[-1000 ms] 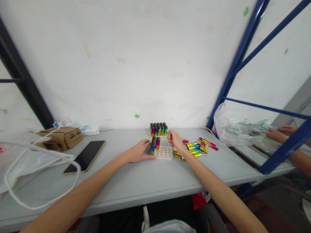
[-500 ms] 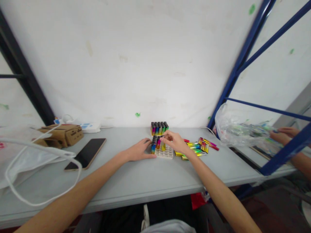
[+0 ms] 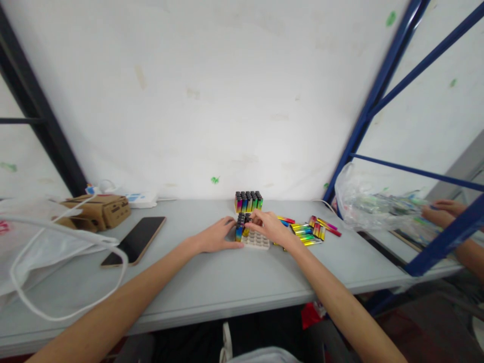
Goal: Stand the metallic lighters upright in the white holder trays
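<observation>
A pale tray with rows of holes (image 3: 257,241) lies on the table in front of me. Upright lighters (image 3: 239,229) with black tops and shiny rainbow bodies fill its left end. My left hand (image 3: 217,236) spans that end, thumb at the near corner and fingers behind, steadying the tray. Over the tray, my right hand (image 3: 266,225) pinches a yellowish lighter (image 3: 246,231) beside the standing row; the fingers partly hide it. To the right lies a loose pile of shiny lighters (image 3: 308,234). Behind the tray stands a block of upright lighters (image 3: 248,202).
On the left are a phone (image 3: 134,242), a cardboard box (image 3: 100,210), a white cable (image 3: 68,318) and plastic bags. A blue metal frame (image 3: 359,128) rises at right. Beyond it, another person's hands (image 3: 440,212) are near a clear plastic bag (image 3: 355,201).
My right hand has moved slightly left, bringing the lighter from above the tray's holes down against the standing row. My left hand stays in place.
</observation>
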Motion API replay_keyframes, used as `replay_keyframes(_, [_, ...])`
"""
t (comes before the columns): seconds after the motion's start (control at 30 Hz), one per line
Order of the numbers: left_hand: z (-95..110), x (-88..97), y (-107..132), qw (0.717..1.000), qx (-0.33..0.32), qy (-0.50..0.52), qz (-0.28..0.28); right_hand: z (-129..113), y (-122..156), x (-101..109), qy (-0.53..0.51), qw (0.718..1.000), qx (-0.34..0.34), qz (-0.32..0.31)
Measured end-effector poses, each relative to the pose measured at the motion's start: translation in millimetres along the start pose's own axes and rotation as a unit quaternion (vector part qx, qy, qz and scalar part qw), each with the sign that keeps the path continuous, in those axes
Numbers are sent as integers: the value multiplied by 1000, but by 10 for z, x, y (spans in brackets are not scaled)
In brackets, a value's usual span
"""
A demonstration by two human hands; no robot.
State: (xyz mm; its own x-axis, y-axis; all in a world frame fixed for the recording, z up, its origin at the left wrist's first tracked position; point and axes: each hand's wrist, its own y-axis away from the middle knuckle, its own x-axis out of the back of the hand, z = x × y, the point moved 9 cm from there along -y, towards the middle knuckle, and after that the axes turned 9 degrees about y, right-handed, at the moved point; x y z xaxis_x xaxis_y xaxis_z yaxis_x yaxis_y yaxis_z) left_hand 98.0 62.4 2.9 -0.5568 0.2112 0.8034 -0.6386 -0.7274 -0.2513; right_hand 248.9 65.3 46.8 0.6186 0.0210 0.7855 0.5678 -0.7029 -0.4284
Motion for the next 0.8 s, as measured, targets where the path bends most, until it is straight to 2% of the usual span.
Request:
replay_keyframes(0.23, [-8,7,-5,1000,-6,6,8,60,-4,16,50,996,-20,-73])
replay_keyframes(0.33, [-1,10,-4,1000,-10,2,8,73,-16,21,88,993,-23,-68])
replay_keyframes(0.43, [-9,-2,-6,1000,-6,0,0,63,-32,-64,125,990,-30,-61])
replay_keyframes(0.5, [-9,-5,-8,1000,-6,1,-2,37,-34,-139,119,990,-23,-77])
replay_keyframes(0.57, [-3,0,-10,1000,-10,3,1,46,-26,-118,98,992,-15,-85])
replay_keyframes(0.67, [1,16,-14,1000,-11,8,8,248,12,218,102,994,-34,-27])
replay_keyframes(0.77, [-4,17,-16,1000,-4,10,6,676,145,778,166,975,-104,101])
replay_keyframes(0.8, [-2,14,-16,1000,-2,11,4,832,200,899,189,967,-125,116])
